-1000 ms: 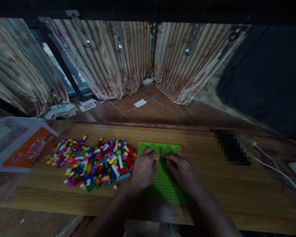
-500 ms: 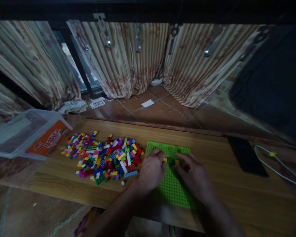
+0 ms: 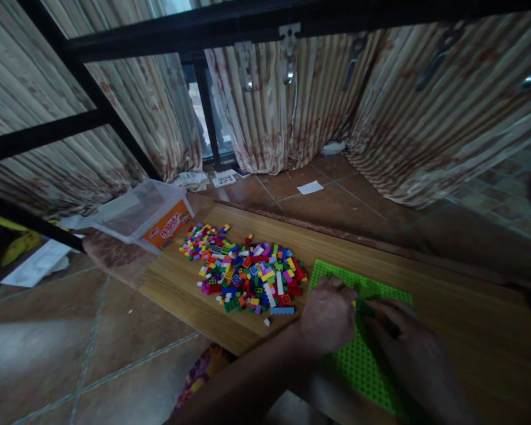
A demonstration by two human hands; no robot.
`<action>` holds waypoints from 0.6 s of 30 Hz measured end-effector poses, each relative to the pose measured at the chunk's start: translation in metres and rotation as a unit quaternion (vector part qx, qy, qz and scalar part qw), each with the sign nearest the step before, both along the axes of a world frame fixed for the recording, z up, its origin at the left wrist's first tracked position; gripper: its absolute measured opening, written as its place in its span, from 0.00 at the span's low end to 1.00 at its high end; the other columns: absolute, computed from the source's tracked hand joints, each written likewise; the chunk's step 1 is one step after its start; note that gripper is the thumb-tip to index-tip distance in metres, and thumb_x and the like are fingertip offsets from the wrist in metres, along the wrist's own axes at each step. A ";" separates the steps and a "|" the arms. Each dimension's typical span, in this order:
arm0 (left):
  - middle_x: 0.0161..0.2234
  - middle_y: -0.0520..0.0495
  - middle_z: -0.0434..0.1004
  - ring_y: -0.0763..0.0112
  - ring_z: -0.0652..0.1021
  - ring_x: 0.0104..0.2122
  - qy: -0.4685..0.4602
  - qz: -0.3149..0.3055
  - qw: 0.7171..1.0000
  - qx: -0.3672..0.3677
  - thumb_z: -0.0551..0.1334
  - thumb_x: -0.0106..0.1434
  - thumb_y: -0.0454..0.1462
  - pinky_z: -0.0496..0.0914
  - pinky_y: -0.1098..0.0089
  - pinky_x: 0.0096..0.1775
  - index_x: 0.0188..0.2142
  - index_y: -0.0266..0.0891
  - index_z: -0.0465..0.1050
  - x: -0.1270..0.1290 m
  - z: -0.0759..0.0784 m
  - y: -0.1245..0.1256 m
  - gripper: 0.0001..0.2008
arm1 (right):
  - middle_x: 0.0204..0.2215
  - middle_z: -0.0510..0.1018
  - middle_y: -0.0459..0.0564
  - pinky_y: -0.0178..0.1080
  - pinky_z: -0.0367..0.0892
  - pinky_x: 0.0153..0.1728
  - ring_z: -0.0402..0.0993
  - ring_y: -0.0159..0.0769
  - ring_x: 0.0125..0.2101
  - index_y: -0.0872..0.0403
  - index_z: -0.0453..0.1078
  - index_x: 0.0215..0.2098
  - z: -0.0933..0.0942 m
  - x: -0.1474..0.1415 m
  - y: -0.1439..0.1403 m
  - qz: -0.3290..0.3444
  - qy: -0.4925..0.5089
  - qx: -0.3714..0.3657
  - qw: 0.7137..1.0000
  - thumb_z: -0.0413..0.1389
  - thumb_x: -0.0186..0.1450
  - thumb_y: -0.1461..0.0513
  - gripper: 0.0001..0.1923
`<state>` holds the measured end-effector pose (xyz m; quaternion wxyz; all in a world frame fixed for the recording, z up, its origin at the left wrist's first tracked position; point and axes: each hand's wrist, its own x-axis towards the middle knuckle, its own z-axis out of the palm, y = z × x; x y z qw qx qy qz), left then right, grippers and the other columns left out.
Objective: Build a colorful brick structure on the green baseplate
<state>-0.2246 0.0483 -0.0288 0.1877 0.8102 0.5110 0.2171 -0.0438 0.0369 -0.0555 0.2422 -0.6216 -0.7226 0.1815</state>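
Observation:
A bright green studded baseplate (image 3: 358, 366) lies on the wooden tabletop, partly covered by both hands. Over its upper part, dark green toy bricks (image 3: 363, 307) with a bit of yellow at the end show between my fingers. My left hand (image 3: 330, 310) is closed, its fingertips pinching the left end of these bricks. From the right, my right hand (image 3: 405, 336) has its thumb and fingers closed around the other end. Whether the bricks are pressed onto the studs is hidden. A pile of mixed coloured bricks (image 3: 252, 274) is spread left of the baseplate.
A clear plastic box (image 3: 137, 206) with an orange label stands at the table's far left end. Past the wooden table's (image 3: 460, 313) back edge are a tiled floor, a white paper (image 3: 310, 188) and striped curtains (image 3: 265, 112). A dark metal bar crosses above.
The view has swung left, so the table and hands sit further right in the picture. Both hands stay at the same bricks on the baseplate; the right fingers now cover more of them.

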 end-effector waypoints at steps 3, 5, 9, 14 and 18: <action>0.37 0.43 0.76 0.61 0.74 0.42 -0.005 0.006 1.000 0.003 0.56 0.64 0.34 0.70 0.62 0.49 0.40 0.36 0.74 0.000 0.001 -0.001 0.09 | 0.43 0.78 0.53 0.46 0.71 0.43 0.77 0.45 0.40 0.50 0.74 0.41 -0.001 0.002 0.002 -0.013 -0.007 -0.007 1.000 0.49 0.62 0.50 0.19; 0.38 0.43 0.76 0.61 0.74 0.42 -0.013 0.007 1.000 0.000 0.56 0.64 0.34 0.71 0.63 0.49 0.40 0.36 0.74 -0.001 0.001 -0.001 0.10 | 0.43 0.78 0.53 0.46 0.72 0.41 0.77 0.45 0.38 0.50 0.74 0.41 -0.002 0.004 0.003 -0.025 -0.017 -0.009 1.000 0.49 0.62 0.49 0.20; 0.39 0.42 0.77 0.61 0.75 0.42 -0.033 0.011 0.999 -0.020 0.55 0.64 0.35 0.72 0.63 0.47 0.42 0.36 0.74 -0.002 0.002 -0.001 0.11 | 0.44 0.78 0.53 0.46 0.72 0.39 0.78 0.46 0.38 0.50 0.74 0.41 -0.006 0.007 0.005 -0.033 -0.035 -0.009 0.999 0.49 0.60 0.47 0.22; 0.40 0.41 0.77 0.60 0.76 0.42 -0.046 0.028 0.998 -0.038 0.55 0.65 0.37 0.74 0.63 0.46 0.44 0.37 0.74 -0.004 0.002 0.000 0.13 | 0.45 0.78 0.53 0.45 0.72 0.37 0.78 0.47 0.38 0.50 0.74 0.42 -0.010 0.010 0.005 -0.033 -0.055 -0.018 0.998 0.48 0.61 0.45 0.24; 0.39 0.42 0.78 0.61 0.77 0.41 -0.047 0.025 0.998 -0.043 0.54 0.65 0.37 0.74 0.63 0.45 0.44 0.37 0.75 -0.006 0.004 0.000 0.13 | 0.44 0.78 0.53 0.44 0.72 0.35 0.79 0.45 0.36 0.50 0.73 0.42 -0.013 0.013 0.006 -0.024 -0.060 -0.013 0.998 0.47 0.61 0.45 0.23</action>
